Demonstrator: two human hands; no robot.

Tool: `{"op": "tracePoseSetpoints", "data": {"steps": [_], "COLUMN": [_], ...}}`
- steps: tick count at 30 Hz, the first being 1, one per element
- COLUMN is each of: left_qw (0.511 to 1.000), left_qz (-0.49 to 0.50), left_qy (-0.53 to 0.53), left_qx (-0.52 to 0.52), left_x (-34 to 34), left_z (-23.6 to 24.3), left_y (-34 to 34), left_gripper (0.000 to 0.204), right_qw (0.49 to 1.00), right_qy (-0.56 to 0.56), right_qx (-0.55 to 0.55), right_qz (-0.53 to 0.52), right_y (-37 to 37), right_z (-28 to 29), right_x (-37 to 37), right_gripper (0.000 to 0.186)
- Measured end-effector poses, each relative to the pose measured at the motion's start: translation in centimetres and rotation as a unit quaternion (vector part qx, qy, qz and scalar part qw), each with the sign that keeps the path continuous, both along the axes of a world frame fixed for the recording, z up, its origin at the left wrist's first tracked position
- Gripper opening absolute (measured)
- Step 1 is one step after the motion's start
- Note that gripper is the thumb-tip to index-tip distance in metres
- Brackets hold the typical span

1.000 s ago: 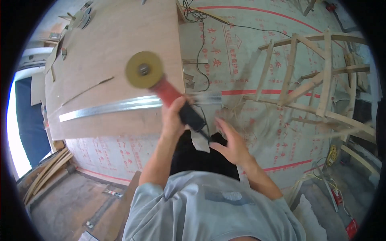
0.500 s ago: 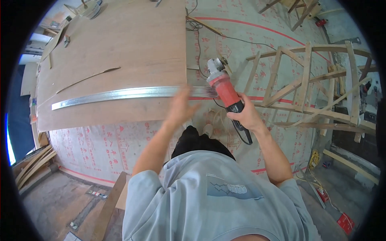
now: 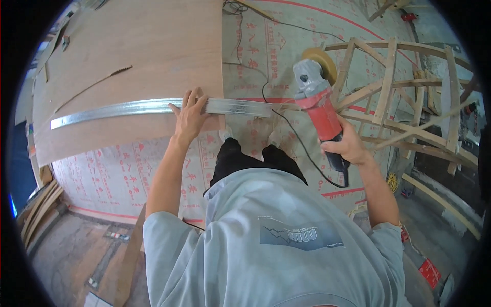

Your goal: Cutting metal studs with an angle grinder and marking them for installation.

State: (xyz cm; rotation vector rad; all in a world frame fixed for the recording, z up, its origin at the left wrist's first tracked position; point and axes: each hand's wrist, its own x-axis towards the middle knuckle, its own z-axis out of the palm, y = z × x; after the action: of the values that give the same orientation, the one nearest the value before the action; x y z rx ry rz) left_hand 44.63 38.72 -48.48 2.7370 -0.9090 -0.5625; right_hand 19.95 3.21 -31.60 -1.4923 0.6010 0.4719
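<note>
My left hand (image 3: 190, 115) grips a long silver metal channel (image 3: 117, 107) with fingers spread over its width, near the edge of a plywood sheet (image 3: 138, 41). The channel lies along the sheet and sticks out past its right edge. My right hand (image 3: 347, 143) holds a red, black and grey angle grinder (image 3: 319, 113) by its body, right of the channel's end. Its yellowish disc (image 3: 324, 60) points away from me, and its black cord hangs in a loop beneath.
Floor covering (image 3: 250, 41) with red print surrounds the sheet, crossed by cables. A curved wooden frame (image 3: 388, 82) stands at right. Curved wood strips (image 3: 41, 204) lie at lower left, a thin rod (image 3: 94, 82) on the plywood, and my feet (image 3: 225, 133) near its edge.
The grinder has moved from the middle into my right hand and out to the right. My left hand has let go of it and now rests gripping the channel.
</note>
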Motion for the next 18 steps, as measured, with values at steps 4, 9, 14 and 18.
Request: {"op": "tracePoseSetpoints", "data": {"steps": [4,9,14,18], "left_qw": [0.999,0.998,0.995,0.990], "left_qz": [-0.003,0.039,0.048,0.039], "left_qy": [-0.023,-0.029,-0.059,-0.080], "left_qx": [-0.030,-0.031,-0.070,-0.109], "left_x": [-2.7,-3.5,-4.6,-5.2], "left_z": [-0.5,-0.6,-1.0,-1.3], "left_y": [-0.9,-1.8,-1.0,-1.1], "left_gripper": [0.065,0.062,0.060,0.061], "right_qw": [0.996,0.994,0.990,0.993], "right_qy": [-0.081,-0.105,-0.112,-0.110], "right_qx": [-0.037,-0.034,-0.044,-0.013], "right_qz": [0.006,0.021,0.071,0.044], "right_y": [0.8,1.8,1.4,0.9], "right_z": [-4.1,-9.4,-8.6,-9.1], "right_x": [1.2,0.8,1.1,1.1], "right_gripper": [0.048,0.051,0.053,0.054]}}
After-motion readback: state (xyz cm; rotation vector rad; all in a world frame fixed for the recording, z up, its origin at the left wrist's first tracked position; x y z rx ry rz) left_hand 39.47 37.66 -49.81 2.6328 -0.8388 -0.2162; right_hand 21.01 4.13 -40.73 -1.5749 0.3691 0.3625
